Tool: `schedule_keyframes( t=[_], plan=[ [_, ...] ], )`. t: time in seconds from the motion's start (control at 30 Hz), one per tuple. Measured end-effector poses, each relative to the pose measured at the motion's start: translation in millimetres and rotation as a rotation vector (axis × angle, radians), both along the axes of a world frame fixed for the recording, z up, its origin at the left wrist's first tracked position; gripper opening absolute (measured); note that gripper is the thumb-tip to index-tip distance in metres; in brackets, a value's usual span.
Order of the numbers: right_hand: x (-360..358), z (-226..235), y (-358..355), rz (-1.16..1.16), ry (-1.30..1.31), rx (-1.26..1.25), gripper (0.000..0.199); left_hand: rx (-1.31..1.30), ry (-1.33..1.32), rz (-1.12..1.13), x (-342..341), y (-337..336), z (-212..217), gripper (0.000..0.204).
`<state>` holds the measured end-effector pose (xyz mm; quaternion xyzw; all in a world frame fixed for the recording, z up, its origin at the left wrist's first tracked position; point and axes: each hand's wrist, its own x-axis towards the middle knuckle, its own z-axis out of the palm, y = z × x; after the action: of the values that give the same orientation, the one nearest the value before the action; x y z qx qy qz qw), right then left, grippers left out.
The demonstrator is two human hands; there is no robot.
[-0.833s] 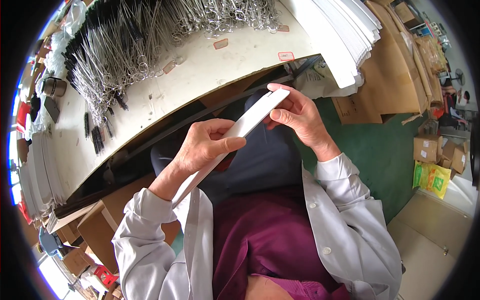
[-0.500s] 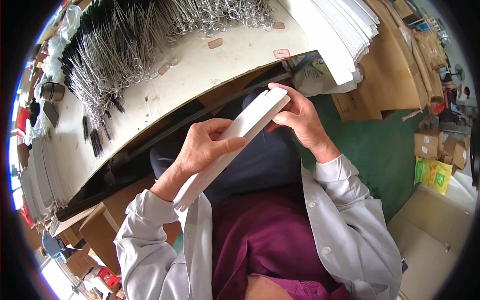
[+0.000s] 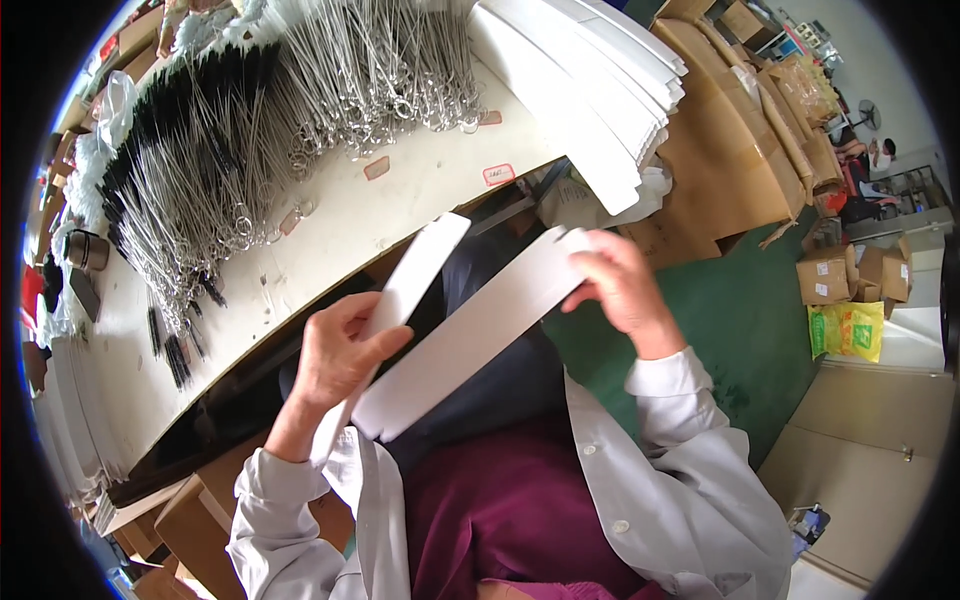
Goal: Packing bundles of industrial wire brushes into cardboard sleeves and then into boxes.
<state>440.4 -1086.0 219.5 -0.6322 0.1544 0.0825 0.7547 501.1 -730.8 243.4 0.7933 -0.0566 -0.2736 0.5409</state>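
Two long, narrow white cartons, folded flat, are apart over my lap. My left hand [image 3: 345, 350] is closed round the left carton [image 3: 428, 258], thumb on top, and its lower end runs down by my sleeve. In my right hand [image 3: 625, 290], the upper end of the wider-looking right carton [image 3: 470, 335] is pinched between thumb and fingers. That carton slants down to the left, its notched lower end near my left wrist. The right fingers are slightly blurred.
On the white table [image 3: 420, 170] lie many wire-handled brushes [image 3: 200, 160] with black bristles and ring ends. A stack of white flat cartons [image 3: 600, 110] overhangs the table's right end. Large brown cardboard [image 3: 730, 130] stands beyond it. A yellow-green bag [image 3: 848, 330] lies at right.
The cartons, together in both hands before, are now separated. My right hand has drawn one away to the right, while my left hand with the other has shifted left and down.
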Motion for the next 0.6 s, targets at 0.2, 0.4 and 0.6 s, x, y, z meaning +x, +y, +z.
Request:
schedule_keyframes(
  t=[0.2, 0.4, 0.6],
  plan=[
    [-25.2, 60.6, -94.0, -0.458, -0.341, -0.19, 0.028, -0.028, -0.087, 0.085, 15.5, 53.2, 12.4, 0.071],
    [-29.5, 67.5, -106.7, -0.825, -0.561, -0.254, 0.026, -0.055, -0.068, 0.089, 7.3, 55.1, 6.3, 0.074],
    [-7.4, 24.8, -48.9, -0.853, -0.673, -0.577, 0.019, -0.08, -0.069, 0.083, 4.5, 46.7, 5.5, 0.075]
  ],
)
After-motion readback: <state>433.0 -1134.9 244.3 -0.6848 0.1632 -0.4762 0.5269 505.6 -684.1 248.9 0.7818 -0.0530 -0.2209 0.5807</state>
